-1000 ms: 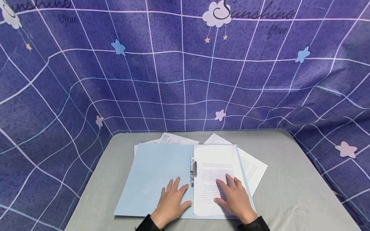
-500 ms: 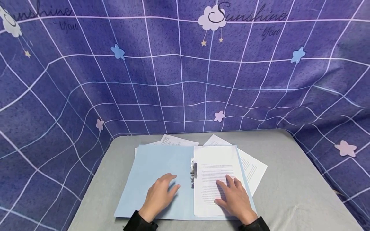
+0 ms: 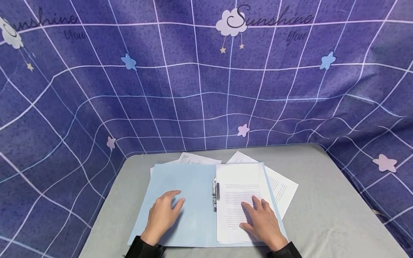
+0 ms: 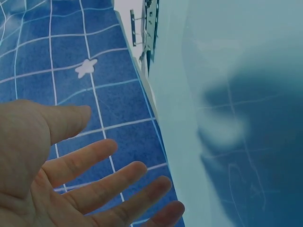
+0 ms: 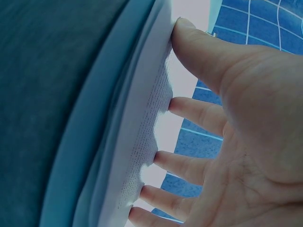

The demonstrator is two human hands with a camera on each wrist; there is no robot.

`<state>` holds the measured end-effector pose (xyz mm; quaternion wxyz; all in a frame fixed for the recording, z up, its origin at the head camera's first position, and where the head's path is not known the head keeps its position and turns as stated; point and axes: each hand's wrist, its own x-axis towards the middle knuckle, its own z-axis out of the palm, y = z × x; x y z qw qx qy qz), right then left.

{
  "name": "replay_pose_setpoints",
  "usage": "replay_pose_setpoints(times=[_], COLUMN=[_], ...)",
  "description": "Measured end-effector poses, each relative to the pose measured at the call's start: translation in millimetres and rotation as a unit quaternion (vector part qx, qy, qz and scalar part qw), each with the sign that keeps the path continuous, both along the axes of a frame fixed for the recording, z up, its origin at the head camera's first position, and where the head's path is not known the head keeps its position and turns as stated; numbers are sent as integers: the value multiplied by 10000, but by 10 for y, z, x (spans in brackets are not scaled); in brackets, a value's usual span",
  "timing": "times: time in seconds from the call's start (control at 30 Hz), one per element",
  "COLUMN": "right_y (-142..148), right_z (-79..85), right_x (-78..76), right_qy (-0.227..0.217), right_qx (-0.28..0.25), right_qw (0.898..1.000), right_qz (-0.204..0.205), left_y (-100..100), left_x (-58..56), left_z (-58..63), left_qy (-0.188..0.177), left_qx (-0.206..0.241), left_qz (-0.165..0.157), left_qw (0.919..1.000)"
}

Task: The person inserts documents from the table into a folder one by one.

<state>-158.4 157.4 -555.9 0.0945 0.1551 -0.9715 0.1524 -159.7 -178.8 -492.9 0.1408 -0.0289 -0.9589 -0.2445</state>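
The left hand (image 3: 162,213) hangs raised, palm turned inward, its thumb (image 4: 68,123) well apart from its loosely extended fingers (image 4: 106,185); the little finger (image 4: 168,213) is cut by the left wrist view's edge, so its bend is hard to judge. The right hand (image 3: 262,222) faces palm down, digits (image 5: 184,168) spread, palm lifted above the fingertips (image 5: 163,159). Dark sleeves (image 3: 145,248) end at both wrists (image 3: 151,236).
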Motion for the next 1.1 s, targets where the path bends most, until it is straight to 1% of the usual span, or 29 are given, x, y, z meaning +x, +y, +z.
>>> replay_pose_setpoints(times=[0.2,0.37,0.43,0.6,0.73,0.83,0.97,1.03,1.1], right_y=[-2,6,9,12,10,-2,-9,1,23], right_z=[2,14,17,23,27,26,24,25,30], right_x=[2,4,2,0,2,-1,-1,2,7], right_qy=[-33,-84,-101,-120,-124,-110,-87,-108,-139], right_qx=[-49,-72,-86,-104,-114,-109,-114,-123,-122], right_qw=[10000,9999,9999,9999,9998,9999,9999,9999,9998], right_qz=[-16,-60,-60,-48,-47,-31,5,-5,-47], left_y=[-206,-425,-514,-736,-908,-1032,-1160,-1202,-1228], left_x=[-32,-85,-107,-171,-234,-283,-372,-440,-534], left_z=[48,135,177,276,312,315,309,294,267], left_qy=[45,36,109,322,402,308,60,-47,-125], left_qx=[-55,-82,-92,-129,-207,-267,-301,-308,-355], left_qz=[256,492,551,628,648,704,785,782,760], left_qw=[9996,9987,9984,9974,9969,9967,9964,9965,9964])
